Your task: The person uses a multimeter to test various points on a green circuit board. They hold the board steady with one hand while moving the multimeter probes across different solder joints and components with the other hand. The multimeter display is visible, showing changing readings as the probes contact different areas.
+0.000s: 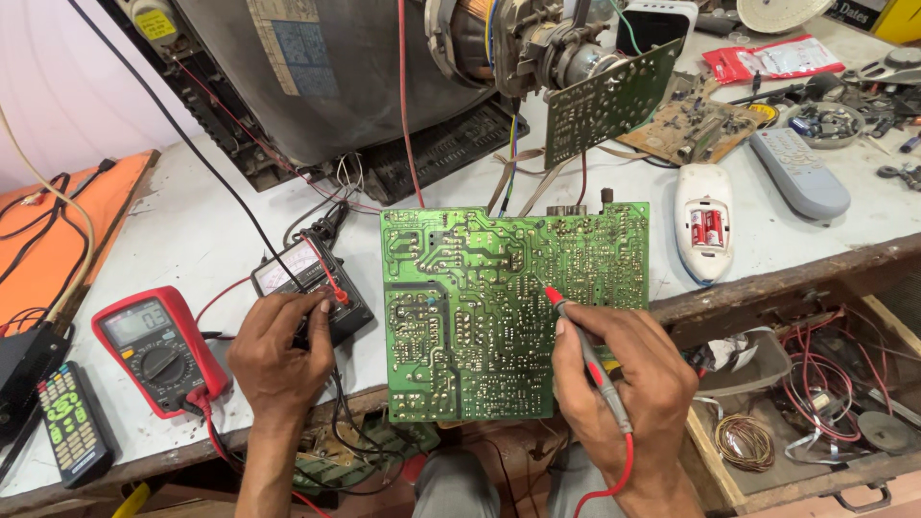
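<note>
A large green circuit board (480, 307) lies solder side up at the front of the white workbench (211, 230). My right hand (628, 379) grips a red test probe (585, 350) like a pen, its tip touching the board near the board's right side. My left hand (278, 355) rests on a black analog meter (305, 278), fingers curled over its lower part by a red lead. A red digital multimeter (158, 345) sits just left of that hand.
A picture tube (336, 67) with a small green board (609, 96) stands behind. Two remotes (705, 230) (801, 173) lie at right, a black remote (72, 422) at front left. An open drawer (815, 403) holds wires and coils. An orange panel (58, 230) lies at left.
</note>
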